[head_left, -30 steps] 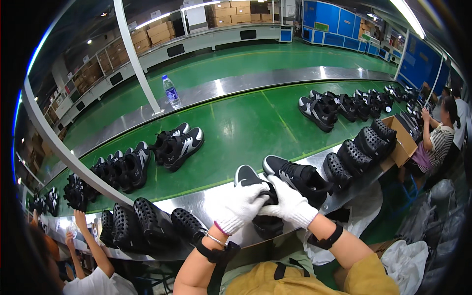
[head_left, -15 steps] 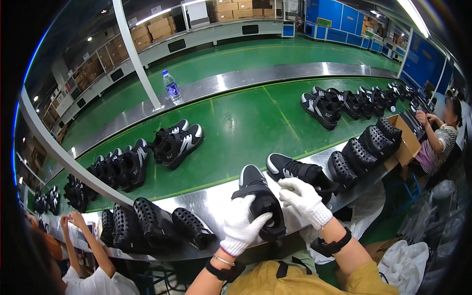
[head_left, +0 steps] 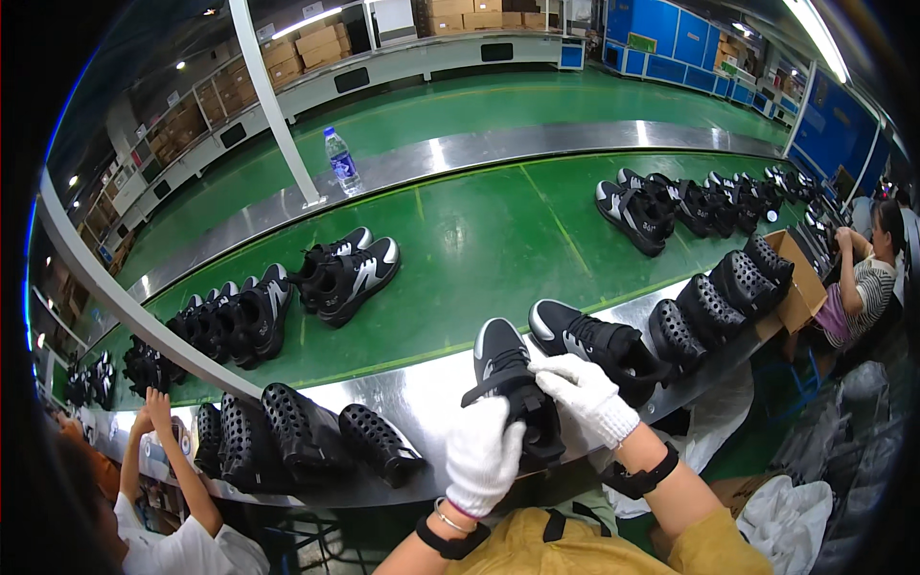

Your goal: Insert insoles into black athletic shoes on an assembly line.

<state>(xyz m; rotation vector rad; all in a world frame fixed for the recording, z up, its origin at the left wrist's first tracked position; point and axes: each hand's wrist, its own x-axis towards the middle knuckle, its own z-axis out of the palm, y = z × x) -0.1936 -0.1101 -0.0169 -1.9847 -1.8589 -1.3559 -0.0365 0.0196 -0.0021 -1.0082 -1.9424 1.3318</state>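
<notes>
A black sneaker with a white toe [head_left: 506,369] lies on the steel ledge [head_left: 422,402] in front of me, toe pointing away. My left hand [head_left: 484,455], in a white glove, grips its heel end from below. My right hand [head_left: 585,395], also gloved, presses on the sneaker's opening and tongue. A second black-and-white sneaker [head_left: 589,343] lies just to the right, touching neither hand.
Black perforated shoe inserts [head_left: 297,436] stand along the ledge to the left, more [head_left: 714,302] to the right by a cardboard box [head_left: 800,283]. Sneaker pairs [head_left: 340,273] ride the green belt. A water bottle [head_left: 340,161] stands beyond. People work at both sides.
My left hand dropped from the top of the sneaker to its heel end. The sneaker was drawn nearer me, and my right hand shifted onto its opening.
</notes>
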